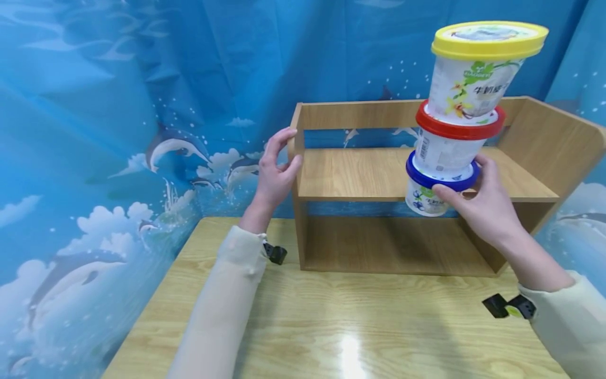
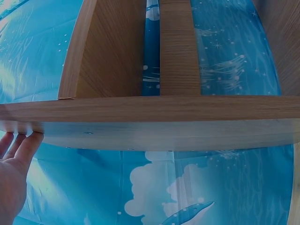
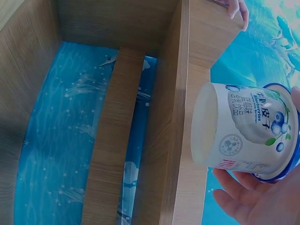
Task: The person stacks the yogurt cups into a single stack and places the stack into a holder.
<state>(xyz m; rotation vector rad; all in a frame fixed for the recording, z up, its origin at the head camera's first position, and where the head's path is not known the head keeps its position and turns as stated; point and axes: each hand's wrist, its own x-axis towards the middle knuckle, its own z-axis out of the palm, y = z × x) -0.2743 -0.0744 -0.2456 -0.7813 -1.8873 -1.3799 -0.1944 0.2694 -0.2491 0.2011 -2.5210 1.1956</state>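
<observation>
Three white tubs are stacked in the head view: a yellow-lidded tub (image 1: 473, 87) on top, a red-lidded tub (image 1: 442, 152) in the middle and a blue-lidded tub (image 1: 423, 200) at the bottom. My right hand (image 1: 492, 205) grips the bottom tub near its blue rim, holding the stack in front of the shelf's upper board. The right wrist view shows blueberries printed on this blue-lidded tub (image 3: 253, 126). My left hand (image 1: 276, 171) rests on the left side panel of the wooden shelf (image 1: 297, 210), fingertips against its outer face in the left wrist view.
The two-level shelf stands on a light wooden table (image 1: 379, 316). Its right side panel (image 1: 558, 126) rises beyond the tubs. Behind hangs a blue curtain (image 1: 236, 63) printed with dolphins and clouds.
</observation>
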